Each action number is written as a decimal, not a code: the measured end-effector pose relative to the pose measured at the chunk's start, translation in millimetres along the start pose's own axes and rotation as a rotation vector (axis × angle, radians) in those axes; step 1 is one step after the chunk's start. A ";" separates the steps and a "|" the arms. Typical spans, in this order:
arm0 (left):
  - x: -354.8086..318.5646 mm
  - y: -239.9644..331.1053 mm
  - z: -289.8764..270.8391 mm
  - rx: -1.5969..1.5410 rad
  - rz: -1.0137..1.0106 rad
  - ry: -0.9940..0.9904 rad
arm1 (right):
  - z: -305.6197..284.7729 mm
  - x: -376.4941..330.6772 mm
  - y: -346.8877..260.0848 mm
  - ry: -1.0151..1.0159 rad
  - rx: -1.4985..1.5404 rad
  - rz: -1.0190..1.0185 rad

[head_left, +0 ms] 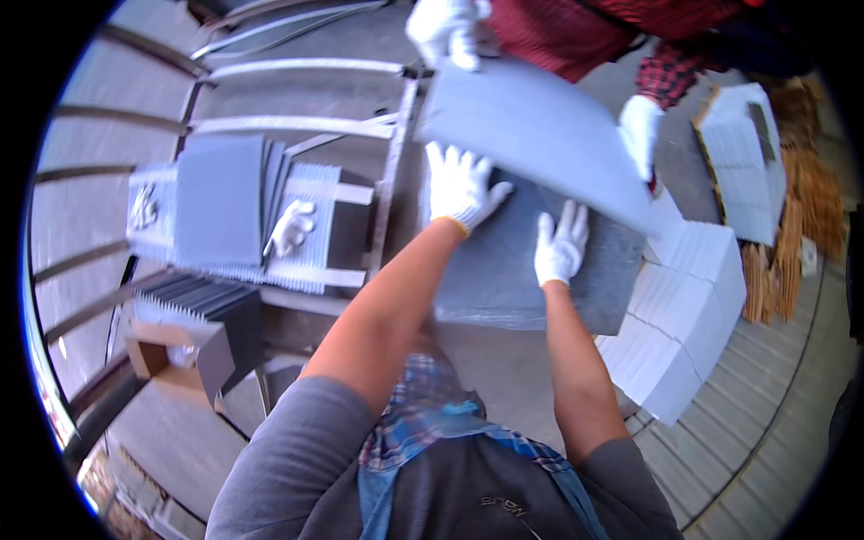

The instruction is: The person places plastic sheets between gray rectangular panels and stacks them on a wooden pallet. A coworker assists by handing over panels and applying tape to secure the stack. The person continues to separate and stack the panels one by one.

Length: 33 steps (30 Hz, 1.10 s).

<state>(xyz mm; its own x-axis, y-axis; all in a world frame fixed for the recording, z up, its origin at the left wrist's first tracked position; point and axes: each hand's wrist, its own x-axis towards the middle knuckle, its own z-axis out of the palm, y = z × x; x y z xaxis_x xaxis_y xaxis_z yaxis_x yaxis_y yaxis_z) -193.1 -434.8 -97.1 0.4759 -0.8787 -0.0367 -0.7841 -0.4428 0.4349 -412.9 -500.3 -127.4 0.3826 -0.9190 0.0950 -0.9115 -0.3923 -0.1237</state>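
Note:
Both my hands wear white knit gloves. My left hand [463,186] lies with fingers spread on a dark grey flat surface [504,270], its fingertips close to the edge of a raised grey panel [540,126]. Lower and to the right, my right hand [562,243] rests on the same dark surface, fingers extended, near the panel's lower edge. Neither hand holds anything that I can see. Across from me a co-worker's gloved left-side hand [445,36] and another gloved hand [639,135] grip the tilted panel at its far and right edges.
On a metal frame [391,180] at left lie stacked grey panels [219,202] with loose white gloves [292,229]. Below them is an opened cardboard box [220,360]. White stacked blocks [684,297], another white stack [747,162] and brown cardboard pieces [796,216] stand at right.

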 end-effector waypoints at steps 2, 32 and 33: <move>1.3 -5.6 19.0 -0.197 -0.098 0.007 | 10.1 4.5 3.0 -0.188 -0.118 0.063; -10.5 -150.8 116.3 -1.796 -0.592 -0.288 | 0.1 -79.5 84.8 0.504 1.351 0.842; -10.2 -143.5 109.4 -1.823 -0.688 -0.306 | -2.3 -83.0 85.8 0.454 1.348 0.843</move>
<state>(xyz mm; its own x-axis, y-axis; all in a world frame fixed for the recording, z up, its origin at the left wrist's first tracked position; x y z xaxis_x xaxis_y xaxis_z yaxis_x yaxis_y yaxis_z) -129.0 -381.9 -257.5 0.2387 -0.7520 -0.6144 0.8372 -0.1612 0.5226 -523.2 -457.6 -143.6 -0.4138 -0.8868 -0.2061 0.0441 0.2065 -0.9774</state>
